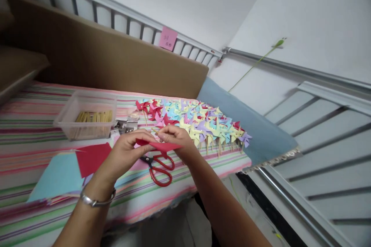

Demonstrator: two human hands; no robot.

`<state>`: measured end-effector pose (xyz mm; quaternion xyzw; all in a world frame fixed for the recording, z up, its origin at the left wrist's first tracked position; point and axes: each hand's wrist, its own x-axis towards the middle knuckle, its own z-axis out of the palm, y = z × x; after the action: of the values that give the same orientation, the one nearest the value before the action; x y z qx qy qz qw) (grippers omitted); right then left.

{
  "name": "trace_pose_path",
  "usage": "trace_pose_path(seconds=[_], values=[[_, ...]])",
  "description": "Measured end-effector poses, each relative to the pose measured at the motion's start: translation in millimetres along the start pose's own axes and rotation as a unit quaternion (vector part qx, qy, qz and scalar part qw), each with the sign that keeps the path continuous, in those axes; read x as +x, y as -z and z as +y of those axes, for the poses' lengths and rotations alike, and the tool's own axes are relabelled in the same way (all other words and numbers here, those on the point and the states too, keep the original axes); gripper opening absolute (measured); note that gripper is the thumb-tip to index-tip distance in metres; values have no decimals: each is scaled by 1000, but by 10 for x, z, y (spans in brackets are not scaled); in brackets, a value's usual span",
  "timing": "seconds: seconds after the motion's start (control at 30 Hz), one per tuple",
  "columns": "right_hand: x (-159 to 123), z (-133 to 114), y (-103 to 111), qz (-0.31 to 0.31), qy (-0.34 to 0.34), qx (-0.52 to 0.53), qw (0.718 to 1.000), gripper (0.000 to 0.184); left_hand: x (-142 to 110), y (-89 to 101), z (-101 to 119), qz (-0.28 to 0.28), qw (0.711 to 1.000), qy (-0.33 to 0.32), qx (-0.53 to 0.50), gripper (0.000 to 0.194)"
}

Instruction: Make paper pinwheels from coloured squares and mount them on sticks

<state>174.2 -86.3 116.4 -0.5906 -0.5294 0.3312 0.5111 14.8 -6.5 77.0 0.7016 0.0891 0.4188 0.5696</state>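
Observation:
My left hand (129, 148), with a silver bracelet at the wrist, grips a red paper pinwheel (165, 146) whose blades are partly folded. My right hand (175, 137) is closed at the far side of the same pinwheel, its thumb and finger pinching what looks like a thin wooden stick (154, 130); most of the stick is hidden. Below the hands lie scissors (160, 170) with red handles, their blades partly covered. Sheets of light blue paper (59, 173) and red paper (92, 158) are stacked left of my left hand.
A clear plastic box (87, 114) holds thin wooden sticks, with small packets (126, 125) beside it. Many finished paper pinwheels (199, 121) stand crowded at the right of the striped tablecloth (23, 135). A cardboard panel (116, 56) backs the table, below a pink note (168, 38).

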Motion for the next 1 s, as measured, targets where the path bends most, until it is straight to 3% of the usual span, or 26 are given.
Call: trace_pose_path(seconds=[0.17, 0.3, 0.43, 0.67, 1.0], values=[[-66, -49, 9, 28, 2, -12, 1000, 8, -15, -57, 22, 50, 995, -67, 49, 6], [-73, -69, -38, 36, 36, -18, 999, 6, -20, -36, 20, 67, 987, -125, 78, 11], [-50, -95, -93, 39, 72, -28, 996, 7, -23, 1, 30, 117, 973, -164, 113, 13], [-4, -140, -148, 43, 94, -43, 994, 12, -39, 45, 25, 158, 967, -152, 130, 11], [-12, -135, -166, 49, 86, -52, 994, 12, -39, 30, 51, 161, 967, -154, 124, 10]])
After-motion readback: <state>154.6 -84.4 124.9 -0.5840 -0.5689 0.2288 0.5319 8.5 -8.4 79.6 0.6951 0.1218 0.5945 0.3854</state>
